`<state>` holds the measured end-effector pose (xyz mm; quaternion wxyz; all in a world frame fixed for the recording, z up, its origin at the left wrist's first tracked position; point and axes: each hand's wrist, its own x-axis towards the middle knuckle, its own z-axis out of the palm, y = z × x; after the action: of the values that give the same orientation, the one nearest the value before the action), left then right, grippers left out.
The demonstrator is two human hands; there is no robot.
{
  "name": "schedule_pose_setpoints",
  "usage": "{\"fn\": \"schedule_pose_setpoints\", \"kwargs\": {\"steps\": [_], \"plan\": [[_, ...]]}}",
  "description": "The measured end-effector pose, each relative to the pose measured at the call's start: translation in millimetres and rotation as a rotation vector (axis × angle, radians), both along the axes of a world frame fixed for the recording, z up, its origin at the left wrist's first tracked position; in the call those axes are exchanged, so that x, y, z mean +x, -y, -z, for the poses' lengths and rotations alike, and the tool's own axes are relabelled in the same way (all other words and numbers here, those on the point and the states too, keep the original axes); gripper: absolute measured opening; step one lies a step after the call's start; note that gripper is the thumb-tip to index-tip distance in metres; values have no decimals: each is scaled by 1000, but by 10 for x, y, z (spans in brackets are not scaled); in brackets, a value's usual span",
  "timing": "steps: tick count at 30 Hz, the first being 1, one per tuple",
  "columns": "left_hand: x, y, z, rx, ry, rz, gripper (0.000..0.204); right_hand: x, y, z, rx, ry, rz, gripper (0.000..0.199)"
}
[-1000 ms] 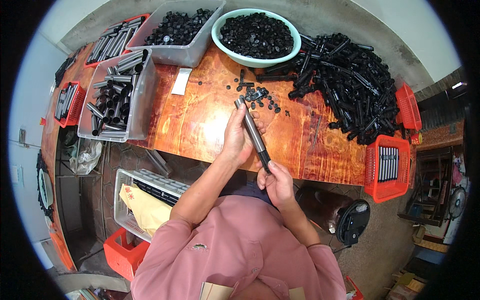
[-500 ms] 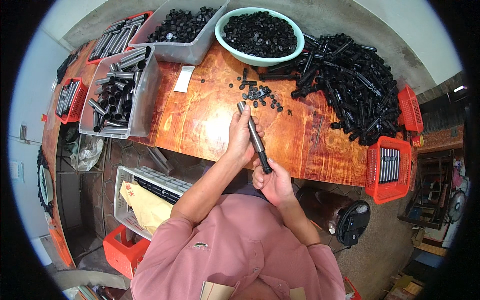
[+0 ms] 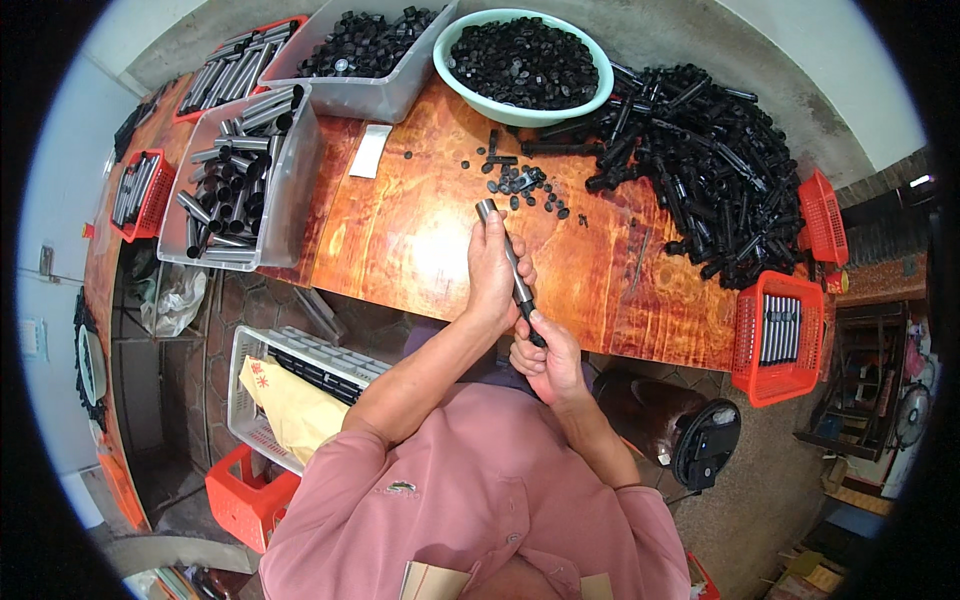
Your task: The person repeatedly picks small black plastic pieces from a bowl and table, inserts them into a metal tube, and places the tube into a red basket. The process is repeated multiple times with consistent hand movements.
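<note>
My left hand [image 3: 490,272] is wrapped round a grey metal tube [image 3: 487,208], held at a slant just over the table's front edge. From the tube's lower end sticks a black ribbed fitting [image 3: 526,309]. My right hand [image 3: 551,360] grips that black fitting, thumb along it and fingers curled underneath, so part of it is hidden. Beyond my hands, small black caps [image 3: 522,182] lie scattered on the wooden table [image 3: 390,240]. A large heap of black fittings [image 3: 700,160] covers the table's far right.
A pale green basin [image 3: 603,85] of small black parts stands at the back. Clear bins, one of grey tubes [image 3: 235,195], another of black parts [image 3: 362,45], are at left. A red basket [image 3: 750,372] holds tubes at right. Below the table sits a white crate [image 3: 247,390].
My right hand has closed more fully round the black fitting. The tube has turned slightly in my left hand, and both hands have shifted a little to the right.
</note>
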<state>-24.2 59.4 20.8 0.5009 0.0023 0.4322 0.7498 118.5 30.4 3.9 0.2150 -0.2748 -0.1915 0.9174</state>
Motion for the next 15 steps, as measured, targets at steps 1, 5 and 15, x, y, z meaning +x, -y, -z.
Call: {"fn": "schedule_pose_setpoints", "kwargs": {"steps": [1, 5, 15], "plan": [[6, 5, -29, -2, -5, -3, 39, -2, 3, -5, 9, 7, 1, 30], [13, 11, -49, -6, -14, -16, 38, -9, 8, -24, 38, 48, 6, 29], [39, 18, -91, 20, 16, -39, 36, -12, 1, -51, 116, 123, 4, 29]]}}
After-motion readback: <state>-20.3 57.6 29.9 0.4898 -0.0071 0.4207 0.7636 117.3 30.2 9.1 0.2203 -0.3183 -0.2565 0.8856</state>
